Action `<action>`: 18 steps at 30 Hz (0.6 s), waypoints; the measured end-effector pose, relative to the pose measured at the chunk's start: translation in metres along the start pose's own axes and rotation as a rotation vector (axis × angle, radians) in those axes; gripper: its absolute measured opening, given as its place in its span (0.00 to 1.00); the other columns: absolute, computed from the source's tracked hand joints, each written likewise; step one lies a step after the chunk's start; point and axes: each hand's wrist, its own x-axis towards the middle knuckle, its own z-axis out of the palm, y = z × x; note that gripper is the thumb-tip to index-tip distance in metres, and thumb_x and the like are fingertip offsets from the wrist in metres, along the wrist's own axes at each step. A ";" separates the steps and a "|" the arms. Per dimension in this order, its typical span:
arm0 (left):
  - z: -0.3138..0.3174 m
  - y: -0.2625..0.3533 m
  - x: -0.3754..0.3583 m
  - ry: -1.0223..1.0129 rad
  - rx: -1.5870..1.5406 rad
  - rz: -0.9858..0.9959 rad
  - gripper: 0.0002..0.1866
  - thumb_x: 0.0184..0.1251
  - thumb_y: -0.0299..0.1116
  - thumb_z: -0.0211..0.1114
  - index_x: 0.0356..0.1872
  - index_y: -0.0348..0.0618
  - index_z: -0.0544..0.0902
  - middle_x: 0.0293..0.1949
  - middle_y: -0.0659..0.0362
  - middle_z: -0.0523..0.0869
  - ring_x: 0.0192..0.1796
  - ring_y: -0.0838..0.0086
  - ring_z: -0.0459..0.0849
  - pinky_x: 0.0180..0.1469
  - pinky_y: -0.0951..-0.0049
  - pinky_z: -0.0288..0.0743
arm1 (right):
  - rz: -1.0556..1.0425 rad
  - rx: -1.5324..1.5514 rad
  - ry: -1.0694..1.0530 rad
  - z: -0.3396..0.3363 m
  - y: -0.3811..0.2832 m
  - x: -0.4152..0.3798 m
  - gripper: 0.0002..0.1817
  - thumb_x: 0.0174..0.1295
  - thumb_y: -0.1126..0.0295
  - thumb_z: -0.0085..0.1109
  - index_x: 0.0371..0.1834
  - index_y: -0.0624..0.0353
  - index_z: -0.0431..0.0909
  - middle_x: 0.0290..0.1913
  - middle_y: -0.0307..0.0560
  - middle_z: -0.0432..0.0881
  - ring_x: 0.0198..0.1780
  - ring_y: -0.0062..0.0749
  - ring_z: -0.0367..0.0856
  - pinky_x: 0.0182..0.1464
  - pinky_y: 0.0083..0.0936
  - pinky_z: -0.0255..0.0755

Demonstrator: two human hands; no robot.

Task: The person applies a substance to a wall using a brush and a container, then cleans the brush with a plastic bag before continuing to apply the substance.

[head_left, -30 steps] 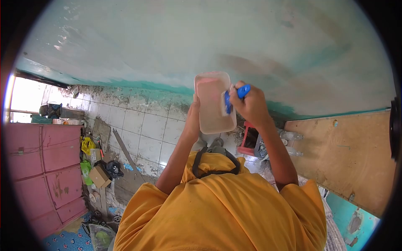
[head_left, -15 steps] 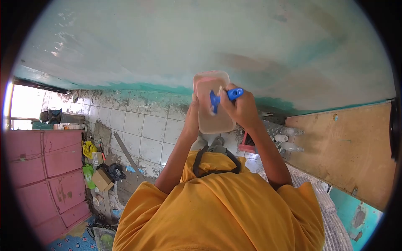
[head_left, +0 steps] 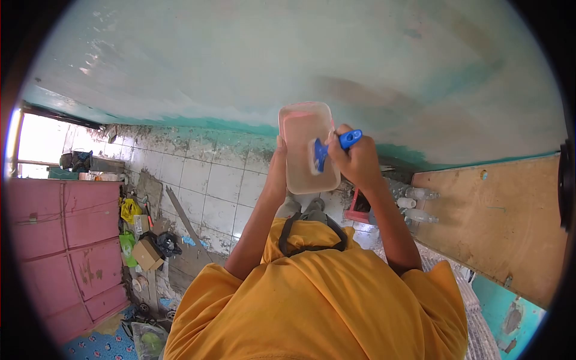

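Observation:
My left hand (head_left: 277, 168) grips the left side of a rectangular translucent plastic container (head_left: 303, 133), held out in front of my chest close to the wall. Pink shows near the container's far end, and its inside looks pale brown. Closed around the blue handle of a paintbrush (head_left: 350, 139) is my right hand (head_left: 362, 162). The brush's pale bristles are over the inside of the container, toward its right side. Most of my left fingers are hidden behind the container.
A whitish wall (head_left: 240, 66) with turquoise along its lower edge rises ahead. White floor tiles (head_left: 192, 177) lie below, with a wooden strip (head_left: 183, 213) on them. Pink panels (head_left: 66, 240) stand left, beside a cardboard box (head_left: 147, 254). Plastic bottles (head_left: 423, 193) are near a wooden board (head_left: 492, 216) at right.
My right hand has moved the brush slightly right and down within the container, and the pale bristles show more clearly. My left hand still holds the container in nearly the same place.

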 end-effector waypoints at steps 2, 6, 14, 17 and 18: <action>0.001 0.000 0.000 0.004 0.021 0.000 0.44 0.77 0.68 0.38 0.75 0.36 0.61 0.71 0.50 0.70 0.73 0.65 0.68 0.72 0.66 0.63 | -0.022 0.033 -0.027 0.001 0.001 0.002 0.12 0.68 0.65 0.59 0.29 0.61 0.75 0.20 0.52 0.75 0.22 0.45 0.76 0.28 0.35 0.71; 0.003 -0.002 0.000 0.035 0.070 -0.044 0.44 0.77 0.67 0.39 0.75 0.36 0.62 0.70 0.49 0.70 0.72 0.65 0.69 0.72 0.66 0.64 | 0.029 0.003 0.018 0.004 0.002 0.020 0.13 0.69 0.66 0.58 0.28 0.61 0.76 0.18 0.47 0.74 0.18 0.32 0.73 0.25 0.30 0.68; -0.004 0.000 -0.003 0.042 0.012 -0.024 0.43 0.77 0.67 0.40 0.73 0.36 0.63 0.68 0.50 0.72 0.70 0.66 0.71 0.71 0.66 0.65 | 0.023 0.010 0.002 0.002 0.007 0.018 0.12 0.68 0.66 0.60 0.28 0.61 0.75 0.18 0.50 0.73 0.18 0.36 0.73 0.25 0.30 0.68; -0.006 -0.004 -0.002 0.042 0.001 -0.032 0.43 0.77 0.67 0.41 0.74 0.36 0.62 0.69 0.49 0.71 0.70 0.66 0.71 0.71 0.66 0.65 | 0.043 0.004 0.010 0.009 -0.001 0.021 0.12 0.67 0.66 0.60 0.28 0.61 0.75 0.20 0.49 0.76 0.20 0.36 0.75 0.27 0.30 0.70; -0.008 -0.005 0.000 0.040 -0.024 -0.006 0.43 0.77 0.67 0.41 0.74 0.36 0.62 0.69 0.49 0.71 0.70 0.66 0.71 0.71 0.66 0.65 | 0.015 0.028 -0.051 0.008 -0.001 0.014 0.12 0.66 0.66 0.60 0.28 0.61 0.75 0.20 0.49 0.76 0.20 0.37 0.75 0.27 0.31 0.70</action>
